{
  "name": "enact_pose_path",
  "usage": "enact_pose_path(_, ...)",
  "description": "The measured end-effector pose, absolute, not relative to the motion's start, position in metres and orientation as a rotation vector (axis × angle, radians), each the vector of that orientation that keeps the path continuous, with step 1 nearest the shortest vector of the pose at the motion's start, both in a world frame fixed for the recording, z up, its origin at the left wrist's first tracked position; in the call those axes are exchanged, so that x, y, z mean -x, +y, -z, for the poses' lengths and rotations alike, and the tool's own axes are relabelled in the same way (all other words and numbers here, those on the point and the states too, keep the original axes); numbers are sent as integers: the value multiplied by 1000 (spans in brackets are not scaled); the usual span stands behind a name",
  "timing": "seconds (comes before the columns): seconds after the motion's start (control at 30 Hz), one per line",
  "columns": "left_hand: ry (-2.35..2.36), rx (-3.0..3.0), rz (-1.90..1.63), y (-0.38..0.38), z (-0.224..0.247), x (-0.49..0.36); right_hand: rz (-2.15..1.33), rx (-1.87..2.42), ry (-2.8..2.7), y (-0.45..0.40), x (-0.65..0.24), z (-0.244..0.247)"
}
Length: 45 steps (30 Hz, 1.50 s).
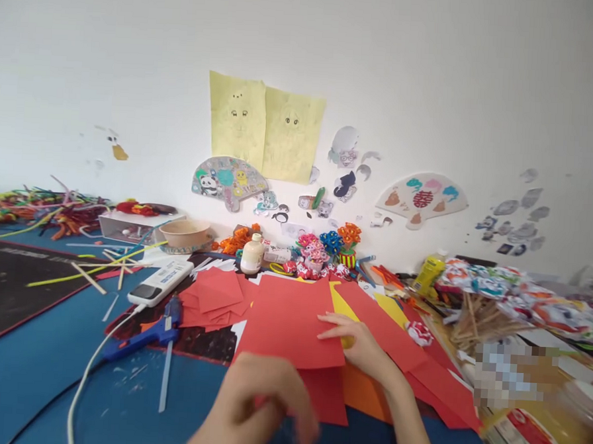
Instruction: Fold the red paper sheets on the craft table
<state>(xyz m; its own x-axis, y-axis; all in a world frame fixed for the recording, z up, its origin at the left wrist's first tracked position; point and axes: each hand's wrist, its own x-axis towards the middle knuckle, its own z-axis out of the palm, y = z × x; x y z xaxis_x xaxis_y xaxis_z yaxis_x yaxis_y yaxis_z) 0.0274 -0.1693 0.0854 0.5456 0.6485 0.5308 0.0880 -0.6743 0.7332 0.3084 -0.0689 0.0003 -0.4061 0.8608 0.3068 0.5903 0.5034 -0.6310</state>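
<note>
A large red paper sheet [286, 321] lies in front of me, with another red sheet [323, 392] showing beneath its near edge. My right hand [354, 341] rests on the right edge of the upper sheet, fingers stretched out and apart. Over the near left part of the paper is my left hand [262, 392]. Its fingers bend downward, apart from the thumb, and their tips are blurred; no held object shows. Under the right hand an orange sheet [364, 391] and some yellow paper [346, 304] stick out.
Left of the sheets are small red paper squares [218, 294], a blue glue gun [146, 337] and a white power strip [160, 281] with a cable. A cream bottle [252, 254] stands behind. More red strips [385, 323] and a large jar [538, 440] occupy the right.
</note>
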Motion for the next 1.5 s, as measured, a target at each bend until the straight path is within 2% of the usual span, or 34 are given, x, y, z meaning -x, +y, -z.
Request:
enact_pose_path(0.13, 803, -2380, -672, -121, -87, -28, -720, 1236, -2035, -69, -306, 1)
enact_pose_path(0.27, 813, -2423, -435, -63, -82, -14, -530, 1465, -1919, -65, -309, 7)
enact_pose_path(0.37, 811, -2281, -603, -26, -76, -3, -415, 1565, -1852, -60, -312, 11)
enact_pose_path(0.5, 1113, -2150, -829, 5, -58, 4, -456, 1595, -1820, -55, -316, 13)
enact_pose_path(0.67, 1162, -2035, -752, 10, -33, 5, -569, 1565, -1803, -54, -319, 11)
enact_pose_path(0.87, 1009, -1787, -651, -5, -38, 8, -758, 1494, -1598, -60, -315, 7)
enact_pose_path(1.1, 1453, -2031, -688, 6, -11, -2, -866, 1575, -1571, -61, -311, 8)
enact_pose_path(1.33, 1516, -2169, -685, 3, -7, -15, -787, 1633, -1620, -61, -320, 12)
enact_pose_path(1.5, 1368, -2209, -712, 6, 3, -19, -546, 1705, -1663, -59, -323, 15)
